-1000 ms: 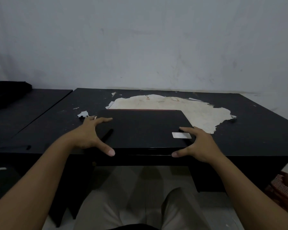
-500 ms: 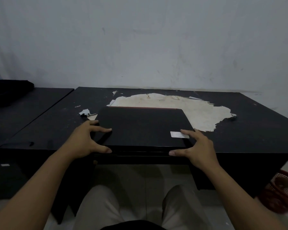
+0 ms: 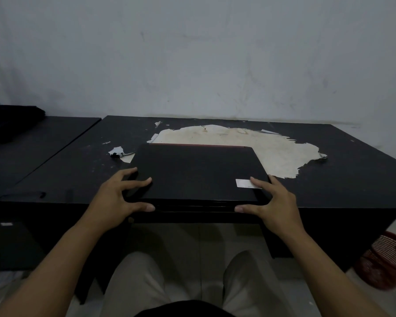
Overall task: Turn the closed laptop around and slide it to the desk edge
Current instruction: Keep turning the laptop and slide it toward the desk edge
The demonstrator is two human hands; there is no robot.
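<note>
A closed black laptop (image 3: 197,172) lies flat at the near edge of a black desk (image 3: 343,179), with a thin red strip along its far side and a white sticker (image 3: 245,183) near its front right corner. My left hand (image 3: 121,195) grips the laptop's front left corner, fingers on the lid and thumb against the front edge. On the front right corner my right hand (image 3: 272,200) holds the same way, one finger lying over the sticker.
A large pale patch of peeled surface (image 3: 249,143) lies behind the laptop, with torn scraps (image 3: 118,152) at its left. A second dark desk (image 3: 32,145) adjoins on the left, carrying a black bundle (image 3: 9,120). A red basket (image 3: 386,261) stands on the floor at the right.
My left hand has shifted inward onto the laptop's left corner, with its fingers now on the lid. The laptop and my right hand have stayed about where they were at the near edge.
</note>
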